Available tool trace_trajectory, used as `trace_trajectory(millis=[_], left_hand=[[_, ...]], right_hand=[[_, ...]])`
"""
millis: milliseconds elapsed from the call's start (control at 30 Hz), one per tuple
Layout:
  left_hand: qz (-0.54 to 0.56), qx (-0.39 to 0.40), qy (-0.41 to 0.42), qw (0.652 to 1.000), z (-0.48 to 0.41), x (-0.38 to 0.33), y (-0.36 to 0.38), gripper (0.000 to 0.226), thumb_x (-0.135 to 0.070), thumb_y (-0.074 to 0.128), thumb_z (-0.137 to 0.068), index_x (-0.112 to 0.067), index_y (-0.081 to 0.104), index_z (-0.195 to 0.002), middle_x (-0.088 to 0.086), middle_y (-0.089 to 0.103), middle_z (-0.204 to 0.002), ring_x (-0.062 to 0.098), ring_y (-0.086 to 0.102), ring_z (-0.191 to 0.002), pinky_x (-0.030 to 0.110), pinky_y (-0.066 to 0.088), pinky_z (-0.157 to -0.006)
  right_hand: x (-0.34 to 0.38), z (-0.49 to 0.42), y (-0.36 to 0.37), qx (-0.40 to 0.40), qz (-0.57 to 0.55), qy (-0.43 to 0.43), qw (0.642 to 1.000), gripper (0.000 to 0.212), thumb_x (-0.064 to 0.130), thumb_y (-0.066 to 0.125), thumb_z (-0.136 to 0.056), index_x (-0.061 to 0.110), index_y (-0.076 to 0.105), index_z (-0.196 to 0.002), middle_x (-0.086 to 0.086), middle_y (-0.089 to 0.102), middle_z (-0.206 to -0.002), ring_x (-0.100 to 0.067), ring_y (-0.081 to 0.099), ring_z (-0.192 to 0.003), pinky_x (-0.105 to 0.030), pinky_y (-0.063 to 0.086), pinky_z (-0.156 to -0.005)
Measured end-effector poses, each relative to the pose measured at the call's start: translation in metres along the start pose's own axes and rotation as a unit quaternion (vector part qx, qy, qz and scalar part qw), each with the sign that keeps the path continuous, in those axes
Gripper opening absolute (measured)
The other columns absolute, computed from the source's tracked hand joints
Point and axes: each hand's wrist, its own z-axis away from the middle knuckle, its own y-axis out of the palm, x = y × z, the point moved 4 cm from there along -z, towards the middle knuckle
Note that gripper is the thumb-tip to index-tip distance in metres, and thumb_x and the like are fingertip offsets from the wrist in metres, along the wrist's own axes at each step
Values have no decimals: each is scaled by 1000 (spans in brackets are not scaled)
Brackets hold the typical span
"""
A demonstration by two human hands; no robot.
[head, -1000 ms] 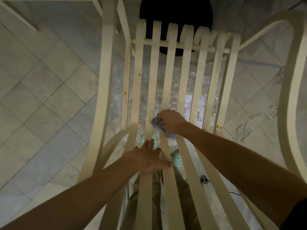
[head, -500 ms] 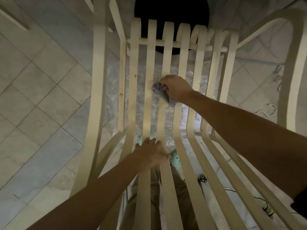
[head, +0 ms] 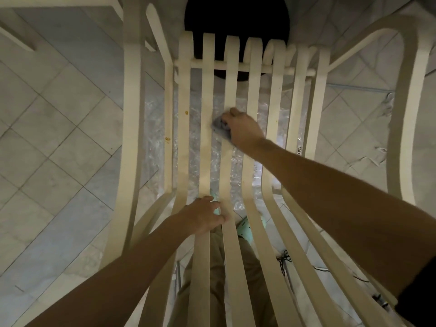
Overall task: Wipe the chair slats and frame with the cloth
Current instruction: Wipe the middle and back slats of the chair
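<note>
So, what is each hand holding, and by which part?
Right hand grips the cloth, bunched in its grasp; left hand rests on a slat, holding nothing.

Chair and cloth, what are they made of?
Chair: probably wood, bent into thin curved strips, with a smooth cream paint or coating. No grain shows, so plastic is possible. Cloth: soft grey-blue fabric, since it bunches up under the right hand.

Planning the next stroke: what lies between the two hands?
Head view: just bare slats, with clear plastic showing through the gaps, between left hand and right hand holding cloth.
</note>
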Motion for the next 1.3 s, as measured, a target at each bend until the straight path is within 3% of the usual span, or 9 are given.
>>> trace_trajectory(millis=[100,233,367,567,767,967,1100,1167,1300], left_hand=[[6,7,3,1000,2,0,2,63,-64,47,-87,-28,44,-139,-3,44,-143,22,44,-129,46,40,-106],[-26,29,-7,999,0,1,3,70,-63,45,-90,-30,28,-149,-2,23,-159,24,25,-143,47,27,-115],[-43,37,-4,998,-4,3,5,76,-67,45,-87,-28,26,-150,2,20,-160,23,23,-145,44,23,-117],[-65,56,-28,996,-2,2,9,83,-72,40,-85,-34,9,-153,-3,5,-163,21,8,-149,48,12,-119],[-63,65,-21,996,5,-8,8,103,-89,42,-65,-42,12,-151,-7,11,-162,20,9,-149,51,14,-118],[-80,105,-24,991,21,-28,-2,109,-83,49,-70,-25,11,-153,-1,5,-162,21,-2,-149,47,12,-119],[-90,108,-41,989,20,-33,2,113,-88,45,-66,-24,12,-153,0,7,-162,26,-8,-149,53,12,-118],[-100,107,-50,988,17,-31,6,118,-91,44,-62,-24,10,-153,2,4,-163,28,-10,-149,53,10,-118],[-96,105,-49,989,22,-34,3,112,-83,45,-72,-16,6,-153,6,3,-163,27,-12,-148,53,5,-118]], right_hand=[[0,31,28,37,-2,-5,999,41,42,39,-90,10,58,-108,-11,56,-110,-25,60,-91,-35,54,-82],[2,66,66,84,23,-11,996,30,36,50,-93,11,59,-106,-11,60,-104,-26,61,-89,-35,49,-78],[13,94,92,165,40,-12,985,29,33,46,-96,11,62,-107,-10,59,-106,-28,59,-97,-35,43,-81],[9,111,92,249,-51,34,967,25,11,57,-89,16,67,-111,-10,67,-102,-26,65,-91,-34,53,-82],[11,149,58,271,-115,9,956,21,15,55,-90,10,69,-105,-9,69,-101,-24,64,-91,-31,49,-84],[-5,187,24,231,-164,35,958,3,12,66,-81,12,63,-81,2,59,-73,-10,52,-69,-18,39,-63],[-25,172,38,206,-139,99,964,30,4,61,-80,25,47,-64,5,51,-69,-14,49,-70,-12,33,-59],[-32,160,51,217,-127,122,960,28,1,56,-83,24,51,-67,8,51,-72,-15,50,-75,-10,33,-60],[-46,134,71,228,-98,160,955,21,2,49,-85,21,56,-78,-4,57,-87,-25,61,-87,-21,39,-67]])
